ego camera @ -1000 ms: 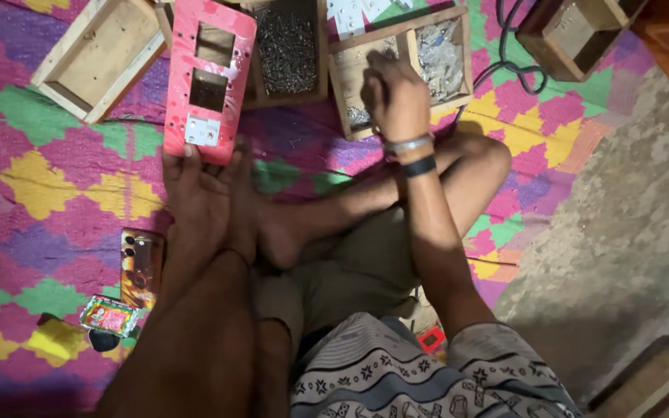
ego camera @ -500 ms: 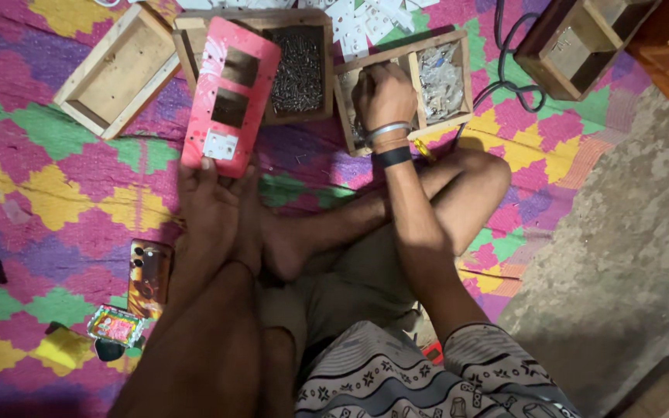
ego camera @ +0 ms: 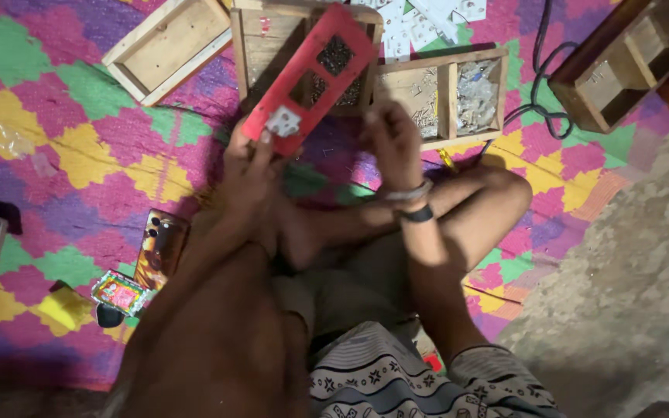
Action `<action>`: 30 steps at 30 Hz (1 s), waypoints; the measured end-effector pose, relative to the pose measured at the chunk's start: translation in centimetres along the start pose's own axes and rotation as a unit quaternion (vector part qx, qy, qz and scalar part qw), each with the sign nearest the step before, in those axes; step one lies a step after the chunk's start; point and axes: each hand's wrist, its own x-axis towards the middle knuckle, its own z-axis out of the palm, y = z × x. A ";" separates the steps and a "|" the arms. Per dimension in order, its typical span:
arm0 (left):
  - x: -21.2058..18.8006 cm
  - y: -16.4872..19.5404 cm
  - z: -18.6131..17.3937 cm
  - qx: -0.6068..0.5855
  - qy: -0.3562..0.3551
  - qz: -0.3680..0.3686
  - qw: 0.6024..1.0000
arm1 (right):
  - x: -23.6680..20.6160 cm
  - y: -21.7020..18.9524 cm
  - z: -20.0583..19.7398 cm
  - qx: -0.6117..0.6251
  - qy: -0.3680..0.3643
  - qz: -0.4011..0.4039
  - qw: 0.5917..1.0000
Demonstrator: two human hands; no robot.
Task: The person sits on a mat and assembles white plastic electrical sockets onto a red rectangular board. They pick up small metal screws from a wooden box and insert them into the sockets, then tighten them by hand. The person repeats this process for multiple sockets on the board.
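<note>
A patterned mat (ego camera: 63, 147) in pink, purple, green and yellow is covering most of the floor, and the person is sitting cross-legged on it, facing four wooden trays.

One shallow tray (ego camera: 168, 46) is lying at the far left with nothing showing inside. One tray (ego camera: 261, 54) is sitting behind the red plate, holding a dark mass of small parts. One divided tray (ego camera: 447, 93) is lying to the right of that, with two compartments, each holding a heap of small pale metal bits. One deeper box (ego camera: 621, 66) is standing at the far right, split into compartments, contents too dim to tell.

The left hand (ego camera: 249, 166) is gripping one red rectangular plate (ego camera: 307, 77) by its lower end, tilting it above the trays; the plate is showing two cut-out windows and one white patch. The right hand (ego camera: 392, 139) is hovering just beside the plate, its fingers curled in; I cannot tell whether its grip is pinching anything. Two bands are circling that wrist.

One phone (ego camera: 160, 248) is lying on the mat by the left knee, and one small colourful packet (ego camera: 120, 294) is resting just beside it.
</note>
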 end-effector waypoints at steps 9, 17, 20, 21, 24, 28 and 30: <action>0.4 1.3 2.5 0.142 -0.054 0.096 0.984 | -2.6 -0.3 6.3 0.083 -0.024 0.008 0.996; -0.2 2.3 2.7 0.199 -0.041 0.066 0.977 | -2.5 -0.3 7.0 0.028 0.012 -0.055 0.998; -0.1 2.2 3.3 0.142 -0.034 0.065 0.987 | -2.4 -1.0 7.6 -0.003 0.046 -0.098 0.994; -0.1 2.1 3.5 0.088 -0.030 0.037 0.995 | -2.4 -1.3 7.8 -0.004 0.058 -0.110 0.992; -0.2 2.1 3.5 0.041 -0.007 -0.042 0.998 | -2.9 -1.9 8.6 -0.095 0.105 -0.184 0.973; 0.0 1.7 3.0 -0.118 0.000 -0.066 0.991 | -3.8 -2.0 9.3 -0.167 0.122 -0.149 0.967; 0.1 1.5 2.6 -0.143 -0.005 -0.064 0.988 | -4.5 -1.9 9.2 -0.136 0.071 -0.221 0.963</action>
